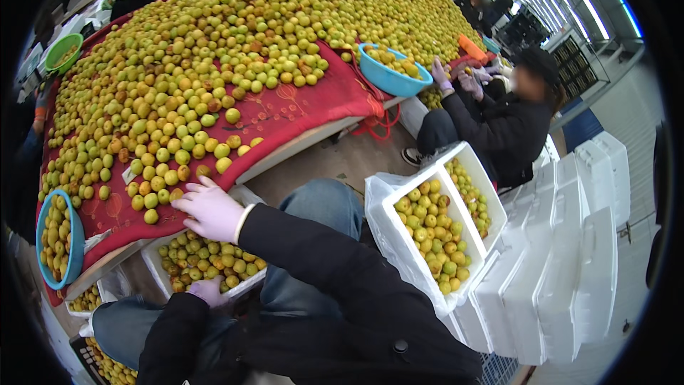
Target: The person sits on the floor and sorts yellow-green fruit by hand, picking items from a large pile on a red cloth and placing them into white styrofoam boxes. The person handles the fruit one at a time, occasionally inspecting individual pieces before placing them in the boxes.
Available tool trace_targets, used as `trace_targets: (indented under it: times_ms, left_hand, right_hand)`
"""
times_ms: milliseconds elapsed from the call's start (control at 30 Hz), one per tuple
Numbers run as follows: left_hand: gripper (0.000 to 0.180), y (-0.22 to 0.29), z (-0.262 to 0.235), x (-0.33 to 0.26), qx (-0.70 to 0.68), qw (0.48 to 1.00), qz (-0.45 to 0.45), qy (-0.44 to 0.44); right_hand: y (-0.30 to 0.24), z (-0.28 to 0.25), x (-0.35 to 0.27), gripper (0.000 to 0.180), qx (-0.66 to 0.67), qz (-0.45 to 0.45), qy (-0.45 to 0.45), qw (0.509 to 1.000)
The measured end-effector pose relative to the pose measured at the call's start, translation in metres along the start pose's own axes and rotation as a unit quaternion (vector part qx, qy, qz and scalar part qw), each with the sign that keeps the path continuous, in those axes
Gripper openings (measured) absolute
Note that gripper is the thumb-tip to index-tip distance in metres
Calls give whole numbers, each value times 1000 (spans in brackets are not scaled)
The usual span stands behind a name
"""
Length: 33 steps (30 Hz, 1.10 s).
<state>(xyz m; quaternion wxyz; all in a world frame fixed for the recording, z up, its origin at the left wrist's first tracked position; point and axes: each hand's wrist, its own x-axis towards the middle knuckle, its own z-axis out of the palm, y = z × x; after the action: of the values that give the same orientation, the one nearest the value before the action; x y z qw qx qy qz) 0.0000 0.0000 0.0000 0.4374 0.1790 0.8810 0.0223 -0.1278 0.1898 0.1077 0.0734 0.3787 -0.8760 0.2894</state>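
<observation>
A broad heap of small round yellow-green fruits that look like jujubes, many with brown patches, lies on a red cloth over a table. At its near edge my right hand, in a pale lilac glove, reaches over several fruits. Its fingers are spread apart, the tips beside the closest fruits. My left hand, gloved alike, is lower down at the near side of a white foam box filled with the same fruits. Its fingers are mostly hidden, and whether they hold a fruit does not show.
Blue basins with fruits stand at the table's edges, a green one farther left. At my right is a lined foam box of fruits, before stacked white boxes. A gloved co-worker sits beyond it.
</observation>
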Motion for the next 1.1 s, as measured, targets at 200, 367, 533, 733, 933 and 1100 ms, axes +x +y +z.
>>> trace_targets:
  times_ms: [200,367,533,733,933,1100]
  left_hand:
    - [58,14,-14,15,-64,990,-24,126]
    - [41,43,-8,31,35,893,302,333]
    - [35,22,-10,62,78,905,363,209]
    - [57,-4,17,93,-415,859,143,265]
    - [54,-31,-25,110,-121,964,83,224]
    - [59,-4,-28,131,-73,917,101,378]
  right_hand:
    - [17,22,-6,35,37,-32,46,998]
    - [23,24,-6,41,62,-26,0,998]
    - [24,14,-3,28,16,-43,-10,999]
    - [3,23,-24,33,138,-63,-27,988]
    - [-60,39,-68,36,207,-180,-93,957]
    - [-57,41,-66,20,205,-170,-130,955]
